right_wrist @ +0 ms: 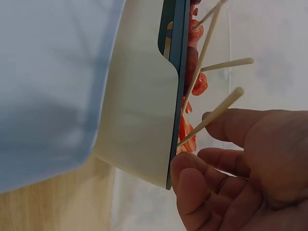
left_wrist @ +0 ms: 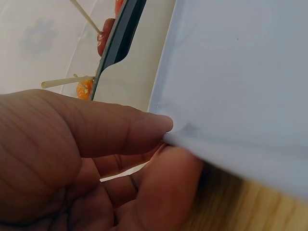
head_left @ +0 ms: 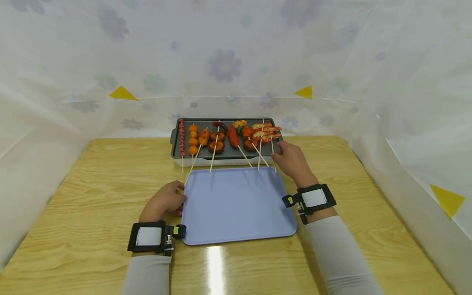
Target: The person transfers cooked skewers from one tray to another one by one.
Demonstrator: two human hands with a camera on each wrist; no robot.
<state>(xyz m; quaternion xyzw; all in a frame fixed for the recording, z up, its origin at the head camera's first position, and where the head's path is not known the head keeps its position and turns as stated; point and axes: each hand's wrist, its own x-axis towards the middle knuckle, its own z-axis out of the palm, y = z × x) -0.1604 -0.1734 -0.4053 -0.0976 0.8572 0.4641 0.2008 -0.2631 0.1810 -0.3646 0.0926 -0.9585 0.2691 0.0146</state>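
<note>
My left hand (head_left: 167, 200) pinches the left edge of a pale blue tray (head_left: 236, 205) between thumb and fingers, as the left wrist view shows up close. My right hand (head_left: 293, 162) is at the right front of a dark grill pan (head_left: 230, 155). Its thumb and forefinger are parted around the bare stick of the rightmost shrimp skewer (head_left: 273, 151). In the right wrist view the thumb tip is at this stick (right_wrist: 219, 113); whether it touches cannot be told. The shrimp (head_left: 267, 135) lie on the pan.
More skewers lie across the pan: red pieces (head_left: 182, 139), orange balls (head_left: 193, 141), round brown slices (head_left: 216, 146) and a red sausage (head_left: 233, 136). Their sticks jut over the front rim toward the tray. A wooden table (head_left: 110, 176) bears everything, with a flowered white sheet (head_left: 225, 49) behind.
</note>
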